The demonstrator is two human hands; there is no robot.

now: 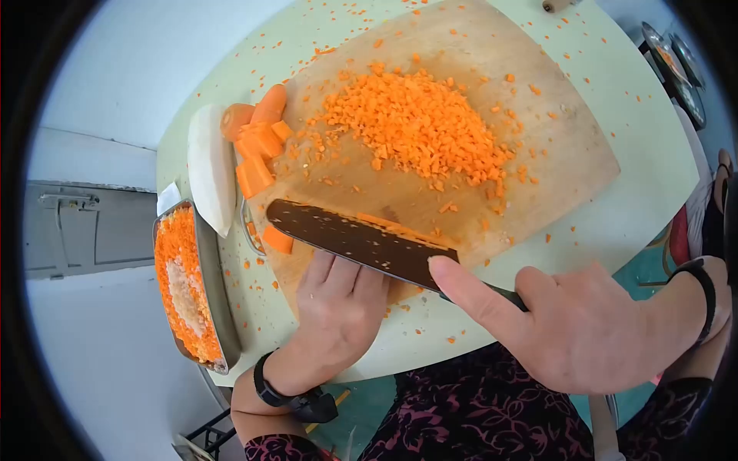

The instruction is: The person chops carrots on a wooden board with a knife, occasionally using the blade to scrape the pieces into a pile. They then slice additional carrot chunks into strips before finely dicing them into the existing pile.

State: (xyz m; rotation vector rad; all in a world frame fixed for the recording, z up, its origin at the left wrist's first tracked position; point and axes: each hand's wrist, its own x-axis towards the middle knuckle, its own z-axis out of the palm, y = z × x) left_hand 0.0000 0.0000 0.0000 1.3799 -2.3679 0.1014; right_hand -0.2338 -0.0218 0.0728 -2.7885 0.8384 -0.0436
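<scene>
My right hand (573,326) grips a broad dark kitchen knife (361,242) by its handle, the index finger stretched along the blade. Bits of carrot cling to the blade, and thin orange strips lie along its far edge. Close against the knife's near side is my left hand (342,307), fingers bent and together, their tips hidden by the blade; whatever they hold cannot be made out. A carrot chunk (277,239) lies just beyond them on the wooden cutting board (561,154). Farther up the board sits a heap of finely diced carrot (419,123).
Carrot pieces (257,142) lie at the board's left edge, beside a peeled white radish (210,169). A metal tray (223,307) of chopped orange and pale food stands at the table's left edge. Orange crumbs dot the pale green table (646,154).
</scene>
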